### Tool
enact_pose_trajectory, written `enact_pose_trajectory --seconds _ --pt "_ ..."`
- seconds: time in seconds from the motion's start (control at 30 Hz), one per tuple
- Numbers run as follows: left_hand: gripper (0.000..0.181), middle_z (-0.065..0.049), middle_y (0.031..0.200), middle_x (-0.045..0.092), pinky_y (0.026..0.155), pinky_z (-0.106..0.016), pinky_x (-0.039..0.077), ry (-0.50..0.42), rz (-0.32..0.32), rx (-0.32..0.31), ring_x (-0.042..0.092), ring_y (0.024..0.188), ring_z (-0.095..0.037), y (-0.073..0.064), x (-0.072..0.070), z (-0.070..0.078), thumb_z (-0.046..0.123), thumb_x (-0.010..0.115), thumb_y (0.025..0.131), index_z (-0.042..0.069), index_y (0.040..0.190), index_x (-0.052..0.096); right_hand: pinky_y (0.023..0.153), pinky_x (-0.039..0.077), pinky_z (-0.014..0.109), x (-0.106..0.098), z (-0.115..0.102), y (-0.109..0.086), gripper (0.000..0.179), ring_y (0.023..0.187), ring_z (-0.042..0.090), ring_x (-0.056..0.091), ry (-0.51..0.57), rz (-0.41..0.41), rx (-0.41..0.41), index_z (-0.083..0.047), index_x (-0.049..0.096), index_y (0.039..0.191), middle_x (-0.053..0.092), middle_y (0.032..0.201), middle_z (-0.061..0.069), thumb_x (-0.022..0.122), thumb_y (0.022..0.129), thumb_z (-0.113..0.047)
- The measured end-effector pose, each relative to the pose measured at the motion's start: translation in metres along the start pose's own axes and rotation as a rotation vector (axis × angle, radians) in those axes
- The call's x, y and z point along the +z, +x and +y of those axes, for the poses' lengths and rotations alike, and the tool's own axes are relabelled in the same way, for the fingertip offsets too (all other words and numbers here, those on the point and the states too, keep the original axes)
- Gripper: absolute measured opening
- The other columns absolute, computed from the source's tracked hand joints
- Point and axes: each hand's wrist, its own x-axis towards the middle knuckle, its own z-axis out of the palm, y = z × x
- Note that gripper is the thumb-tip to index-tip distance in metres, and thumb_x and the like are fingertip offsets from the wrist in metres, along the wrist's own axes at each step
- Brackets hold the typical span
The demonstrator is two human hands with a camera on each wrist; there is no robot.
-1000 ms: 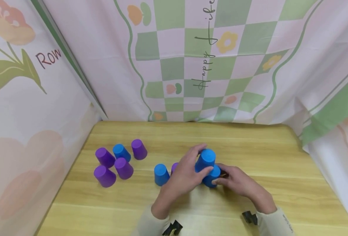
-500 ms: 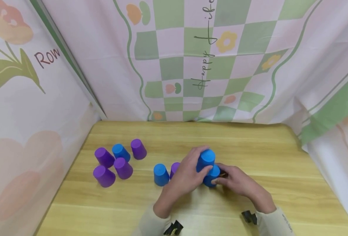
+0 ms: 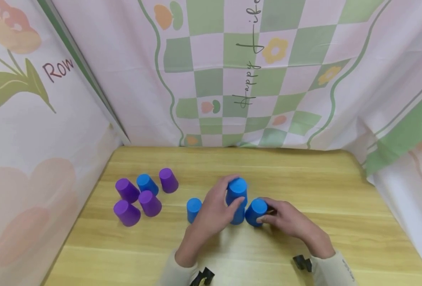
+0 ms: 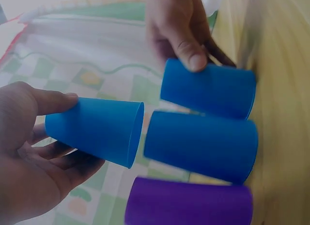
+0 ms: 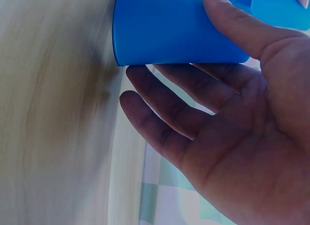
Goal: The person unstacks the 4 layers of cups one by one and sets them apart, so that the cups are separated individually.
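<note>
My left hand (image 3: 214, 210) holds an upside-down blue cup (image 3: 237, 187) between thumb and fingers. In the left wrist view a small gap separates its rim from the top of a standing blue cup (image 4: 201, 145). My right hand (image 3: 286, 218) grips another upside-down blue cup (image 3: 255, 213) on the table at the row's right end, thumb on its near side. A purple cup (image 4: 189, 203) stands beside the middle blue cup, hidden behind my left hand in the head view. Left of that hand is one more blue cup (image 3: 193, 208), partly covered.
On the left of the wooden table (image 3: 321, 178) stands a loose group of upside-down cups: several purple ones (image 3: 126, 213) and a blue one (image 3: 147, 184). Patterned curtains (image 3: 239, 79) hang behind and at both sides of the table.
My left hand has shifted left with its blue cup, from beside the right cup to over the middle blue cup. My right hand and its cup have stayed in place.
</note>
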Motion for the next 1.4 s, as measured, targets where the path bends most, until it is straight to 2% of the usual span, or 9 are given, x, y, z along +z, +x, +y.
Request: enact_pose_trajectory --seconds 0.17,0.27,0.53,0.8,1.0,1.23,1.4 --pt "0.056 -0.005 0.152 0.054 0.112 -0.051 0.053 -0.031 0.049 0.055 0.056 0.14 -0.025 -0.004 -0.013 -0.005 0.022 0.066 0.105 0.02 0.156 0.043 0.088 0.063 0.036 -0.001 0.0 0.0 0.045 0.107 0.019 0.069 -0.013 0.003 0.014 -0.011 0.064 0.137 0.074 0.121 0.004 0.072 0.1 -0.036" --pt "0.056 -0.005 0.151 0.054 0.115 -0.051 0.051 -0.04 0.072 0.069 0.055 0.142 -0.024 -0.006 -0.018 -0.005 0.023 0.066 0.105 0.018 0.157 0.043 0.089 0.063 0.038 -0.001 -0.001 0.0 0.045 0.106 0.019 0.069 -0.015 0.003 0.024 -0.012 0.064 0.138 0.074 0.121 0.004 0.072 0.1 -0.036" --pt "0.059 -0.001 0.149 0.056 0.116 -0.047 0.05 -0.023 0.119 0.048 0.055 0.141 -0.021 -0.011 -0.029 -0.007 0.023 0.069 0.103 0.024 0.157 0.046 0.086 0.061 0.031 0.0 -0.003 0.001 0.042 0.102 0.016 0.067 -0.012 0.0 0.032 -0.014 0.066 0.134 0.073 0.118 0.001 0.072 0.1 -0.037" --pt "0.062 -0.003 0.144 0.059 0.115 -0.041 0.052 0.001 0.179 0.03 0.059 0.136 -0.019 -0.012 -0.036 -0.009 0.019 0.075 0.099 0.016 0.156 0.048 0.084 0.059 0.025 0.0 0.0 0.002 0.041 0.101 0.016 0.067 -0.02 0.005 0.033 -0.015 0.066 0.133 0.073 0.114 -0.001 0.073 0.1 -0.037" --pt "0.065 -0.004 0.14 0.062 0.111 -0.044 0.055 0.005 0.229 -0.001 0.063 0.13 -0.022 -0.013 -0.043 -0.011 0.02 0.08 0.096 0.013 0.154 0.052 0.085 0.06 0.026 0.001 0.002 0.002 0.041 0.103 0.017 0.067 -0.031 0.004 0.026 -0.016 0.065 0.134 0.073 0.116 -0.001 0.072 0.1 -0.038" --pt "0.062 -0.002 0.137 0.065 0.11 -0.046 0.056 -0.002 0.33 -0.008 0.064 0.128 -0.022 -0.014 -0.052 -0.016 0.022 0.084 0.092 0.015 0.148 0.059 0.085 0.06 0.026 0.0 0.001 0.002 0.041 0.105 0.017 0.068 -0.028 0.01 -0.005 -0.015 0.066 0.133 0.074 0.118 0.0 0.072 0.1 -0.037" --pt "0.059 -0.002 0.132 0.066 0.106 -0.045 0.057 -0.005 0.422 0.03 0.064 0.121 -0.02 -0.015 -0.061 -0.022 0.02 0.086 0.09 0.015 0.143 0.062 0.086 0.06 0.026 0.001 0.0 0.002 0.041 0.105 0.016 0.068 -0.022 0.014 -0.001 -0.015 0.066 0.134 0.073 0.118 0.0 0.072 0.1 -0.037"
